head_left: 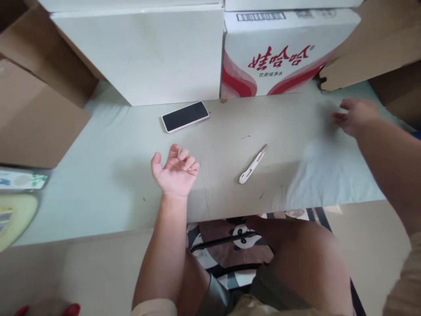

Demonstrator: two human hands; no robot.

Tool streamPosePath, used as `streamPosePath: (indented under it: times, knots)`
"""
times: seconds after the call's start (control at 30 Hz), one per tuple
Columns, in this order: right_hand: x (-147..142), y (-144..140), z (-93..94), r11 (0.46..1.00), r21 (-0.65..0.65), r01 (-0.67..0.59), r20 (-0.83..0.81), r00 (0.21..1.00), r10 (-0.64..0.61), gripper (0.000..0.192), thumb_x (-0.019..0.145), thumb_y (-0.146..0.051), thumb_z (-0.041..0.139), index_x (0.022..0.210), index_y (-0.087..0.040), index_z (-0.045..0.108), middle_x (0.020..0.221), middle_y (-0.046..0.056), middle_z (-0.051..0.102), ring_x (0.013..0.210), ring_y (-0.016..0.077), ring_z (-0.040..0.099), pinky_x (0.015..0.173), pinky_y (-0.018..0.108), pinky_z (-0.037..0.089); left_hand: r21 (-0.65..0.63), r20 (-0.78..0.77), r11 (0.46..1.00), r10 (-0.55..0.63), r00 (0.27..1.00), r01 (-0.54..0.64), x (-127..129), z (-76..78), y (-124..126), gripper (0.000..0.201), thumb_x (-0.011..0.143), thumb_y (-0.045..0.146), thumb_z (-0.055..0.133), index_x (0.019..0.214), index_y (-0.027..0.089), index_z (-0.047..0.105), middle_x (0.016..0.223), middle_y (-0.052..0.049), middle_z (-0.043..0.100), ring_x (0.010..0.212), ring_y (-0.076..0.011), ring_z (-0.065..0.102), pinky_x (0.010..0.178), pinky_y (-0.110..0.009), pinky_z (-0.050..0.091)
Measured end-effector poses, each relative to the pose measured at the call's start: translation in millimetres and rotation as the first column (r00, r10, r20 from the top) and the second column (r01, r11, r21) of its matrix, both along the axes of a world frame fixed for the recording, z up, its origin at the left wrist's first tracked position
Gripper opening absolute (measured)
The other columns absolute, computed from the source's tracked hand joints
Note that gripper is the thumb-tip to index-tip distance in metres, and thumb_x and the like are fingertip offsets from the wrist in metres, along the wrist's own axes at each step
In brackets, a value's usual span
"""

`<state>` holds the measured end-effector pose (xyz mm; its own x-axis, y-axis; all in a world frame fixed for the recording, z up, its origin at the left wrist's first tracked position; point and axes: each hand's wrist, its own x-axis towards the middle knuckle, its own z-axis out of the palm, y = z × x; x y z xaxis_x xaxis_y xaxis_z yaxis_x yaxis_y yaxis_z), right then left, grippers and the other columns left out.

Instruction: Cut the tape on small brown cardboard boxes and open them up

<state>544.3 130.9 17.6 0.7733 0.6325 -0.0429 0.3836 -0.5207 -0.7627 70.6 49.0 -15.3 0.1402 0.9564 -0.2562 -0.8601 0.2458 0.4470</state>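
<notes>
L hand [176, 172]: palm up, fingers loosely curled, nothing held. R hand [357, 116]: blurred, fingers part bent, can't tell if gripping. Slim white cutter [252, 166] lies btwn hands on surface [98, 175], prob. for easy reach; flat, dark-faced phone [185, 116] beyond L hand, prob. kept aside. Surface: pale green, cloth-like, creased. White carton [164, 57]: smooth, plain, boxy; adj. printed carton [279, 52] red-lettered.

Likely home: cloth-covered table [98, 149], panda print [245, 238] below, white cartons [174, 52] (one red-lettered) along back
</notes>
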Motion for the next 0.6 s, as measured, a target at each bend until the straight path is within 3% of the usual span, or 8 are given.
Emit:
streamPosePath:
  times: [0.1,0.23,0.37,0.6]
  knots:
    - [14,27,11.3,0.989,0.047,0.139,-0.264,0.957,-0.122,0.019,0.097,-0.016,0.043,0.079,-0.021,0.039,0.094,0.002,0.045,0.062,0.0036,0.057,0.06,0.032,0.04,0.038,-0.009,0.999,0.019,1.0,-0.019,-6,-3.1,7,0.037,0.083,0.059,0.063,0.086,0.022,0.063,0.064,0.005,0.051,0.042,-0.005,0.038,0.045,-0.022,0.037]
    - [21,50,22.4,0.976,0.134,0.174,-0.417,0.903,-0.104,0.035,0.101,-0.022,0.031,0.067,-0.017,0.036,0.108,0.007,0.05,0.074,0.002,0.059,0.059,0.032,0.033,0.089,-0.052,0.995,0.04,0.998,-0.035,-17,-2.7,11,0.036,0.073,0.052,0.076,0.08,0.02,0.059,0.061,0.007,0.049,0.04,-0.0042,0.036,0.044,-0.022,0.037]
    - [17,66,16.4,0.977,0.185,0.105,-0.47,0.883,-0.007,0.039,0.102,-0.023,0.024,0.063,-0.018,0.026,0.112,0.011,0.057,0.073,0.0015,0.056,0.059,0.033,0.028,0.075,-0.1,0.995,0.067,0.993,-0.06,-29,-1.0,11,0.036,0.074,0.051,0.075,0.08,0.02,0.057,0.061,0.007,0.049,0.041,-0.0051,0.038,0.045,-0.022,0.038]
    - [-10,70,0.4,0.986,0.125,-0.109,-0.424,0.893,0.153,0.022,0.102,-0.02,0.028,0.081,-0.023,0.033,0.098,0.007,0.057,0.058,0.0019,0.036,0.059,0.03,0.028,0.094,-0.074,0.985,0.151,0.986,-0.144,-47,3.2,7,0.035,0.079,0.053,0.068,0.08,0.02,0.056,0.06,0.006,0.05,0.041,-0.0056,0.038,0.045,-0.022,0.037]
